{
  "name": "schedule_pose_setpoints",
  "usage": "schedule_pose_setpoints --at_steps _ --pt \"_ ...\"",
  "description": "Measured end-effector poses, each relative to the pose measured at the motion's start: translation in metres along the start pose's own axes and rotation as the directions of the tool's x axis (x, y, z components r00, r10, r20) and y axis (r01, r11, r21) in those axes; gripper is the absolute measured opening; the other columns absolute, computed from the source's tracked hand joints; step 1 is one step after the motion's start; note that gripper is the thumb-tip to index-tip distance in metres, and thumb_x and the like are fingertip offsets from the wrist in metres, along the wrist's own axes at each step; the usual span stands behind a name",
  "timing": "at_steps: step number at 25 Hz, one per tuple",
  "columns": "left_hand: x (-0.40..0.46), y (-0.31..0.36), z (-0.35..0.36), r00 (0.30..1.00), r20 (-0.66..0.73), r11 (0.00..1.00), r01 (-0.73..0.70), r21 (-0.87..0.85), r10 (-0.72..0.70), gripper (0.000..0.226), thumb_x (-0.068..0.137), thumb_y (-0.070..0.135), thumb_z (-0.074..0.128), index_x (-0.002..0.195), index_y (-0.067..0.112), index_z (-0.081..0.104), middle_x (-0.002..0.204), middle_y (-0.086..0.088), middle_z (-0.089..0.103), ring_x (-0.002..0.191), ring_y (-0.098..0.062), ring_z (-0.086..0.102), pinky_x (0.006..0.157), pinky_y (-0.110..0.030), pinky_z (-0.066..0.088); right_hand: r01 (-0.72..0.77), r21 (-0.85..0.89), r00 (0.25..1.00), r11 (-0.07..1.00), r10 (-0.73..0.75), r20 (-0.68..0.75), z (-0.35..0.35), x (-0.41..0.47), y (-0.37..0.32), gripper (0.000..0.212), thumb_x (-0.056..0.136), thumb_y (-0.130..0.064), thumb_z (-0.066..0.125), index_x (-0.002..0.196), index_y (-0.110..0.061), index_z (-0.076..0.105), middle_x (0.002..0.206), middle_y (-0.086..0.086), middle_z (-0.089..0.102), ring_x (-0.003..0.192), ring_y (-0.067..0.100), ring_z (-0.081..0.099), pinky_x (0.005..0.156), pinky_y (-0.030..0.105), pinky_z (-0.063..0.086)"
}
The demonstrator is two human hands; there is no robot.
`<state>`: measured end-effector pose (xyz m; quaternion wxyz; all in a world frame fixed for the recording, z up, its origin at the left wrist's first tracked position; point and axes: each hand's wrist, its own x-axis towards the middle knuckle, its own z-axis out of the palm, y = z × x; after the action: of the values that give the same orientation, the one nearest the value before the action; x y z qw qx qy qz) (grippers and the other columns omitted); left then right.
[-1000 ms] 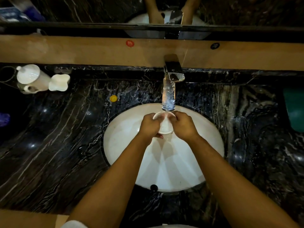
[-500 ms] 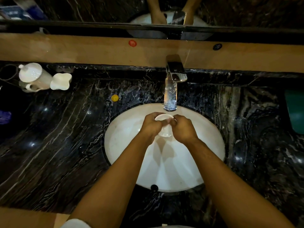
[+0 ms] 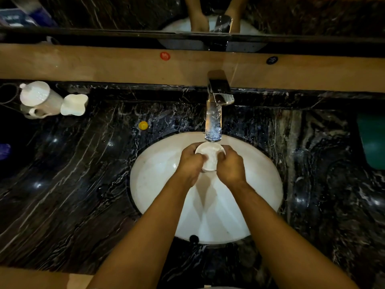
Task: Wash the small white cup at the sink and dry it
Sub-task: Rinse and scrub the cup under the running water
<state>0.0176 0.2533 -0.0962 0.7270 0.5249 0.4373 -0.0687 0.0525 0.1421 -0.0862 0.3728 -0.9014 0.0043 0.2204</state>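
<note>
Both hands are holding the small white cup [image 3: 210, 156] over the far part of the white oval sink [image 3: 158, 180], directly beneath the spout of the chrome faucet [image 3: 216, 101]. The left hand [image 3: 190, 161] is gripping the cup's left side, its thumb lying across the rim; the right hand [image 3: 230, 163] is closing around the right side, with its thumb also at the rim. The cup is tilting with its opening facing up and toward the faucet. Whether water is reaching the cup cannot be determined. The sink is sitting in a dark veined marble counter [image 3: 73, 184]. At the far left of the counter, a white lidded pot [image 3: 39, 97] is resting just beside a white creamer [image 3: 74, 105]. A small yellow cap [image 3: 143, 125] is lying near the sink's far-left rim.
</note>
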Motion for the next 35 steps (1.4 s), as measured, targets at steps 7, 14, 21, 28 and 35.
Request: schedule_pose_setpoints --at_steps 7,14,21,28,35 --pt "0.007 0.005 -0.001 0.998 -0.043 0.971 -0.038 0.235 0.05 0.013 0.094 0.01 0.06 0.09 0.018 0.07 0.09 -0.007 0.074 0.082 -0.027 0.071 0.058 -0.033 0.06 0.121 -0.094 0.992 0.988 -0.116 0.049 -0.008 0.004 -0.002 0.033 0.103 -0.021 0.043 0.121 -0.01 0.068 0.106 0.017 0.075 0.091 0.037 0.07 0.082 0.044 0.058" --pt "-0.001 -0.006 0.001 0.998 -0.06 1.0 -0.024 0.001 0.024 0.041 0.085 -0.013 0.049 0.118 0.006 0.064 0.11 -0.015 0.071 0.102 -0.037 0.067 0.077 -0.043 0.06 -0.096 -0.07 0.995 0.993 0.096 -0.004 0.01 -0.008 -0.001 0.034 0.104 -0.02 0.041 0.127 -0.007 0.061 0.116 0.02 0.071 0.102 0.039 0.068 0.082 0.037 0.055" --pt "0.006 0.003 -0.006 0.999 0.04 0.978 -0.006 0.211 -0.003 0.021 0.085 0.013 0.078 0.103 0.016 0.069 0.097 -0.007 0.074 0.088 -0.027 0.071 0.061 -0.033 0.06 0.089 -0.148 0.996 0.985 -0.088 0.012 -0.004 0.001 0.0 0.034 0.105 -0.028 0.043 0.118 -0.009 0.068 0.108 0.018 0.074 0.098 0.038 0.068 0.079 0.038 0.052" --pt "0.001 -0.004 0.005 0.998 -0.057 0.999 -0.023 -0.029 0.021 0.043 0.088 -0.011 0.04 0.117 0.009 0.065 0.119 -0.021 0.068 0.109 -0.043 0.065 0.087 -0.056 0.058 -0.048 0.081 0.998 0.996 0.051 -0.03 0.012 -0.021 -0.006 0.04 0.1 -0.01 0.043 0.139 -0.009 0.051 0.127 0.016 0.068 0.111 0.035 0.065 0.088 0.035 0.052" --pt "0.001 0.004 -0.019 0.975 0.215 0.98 0.004 0.198 -0.047 0.048 0.075 0.0 0.082 0.117 0.017 0.066 0.109 -0.007 0.072 0.099 -0.026 0.07 0.068 -0.036 0.063 0.123 -0.095 0.99 0.988 -0.115 0.082 -0.009 0.003 -0.001 0.027 0.102 -0.021 0.048 0.12 -0.012 0.067 0.111 0.013 0.075 0.098 0.032 0.067 0.079 0.033 0.051"
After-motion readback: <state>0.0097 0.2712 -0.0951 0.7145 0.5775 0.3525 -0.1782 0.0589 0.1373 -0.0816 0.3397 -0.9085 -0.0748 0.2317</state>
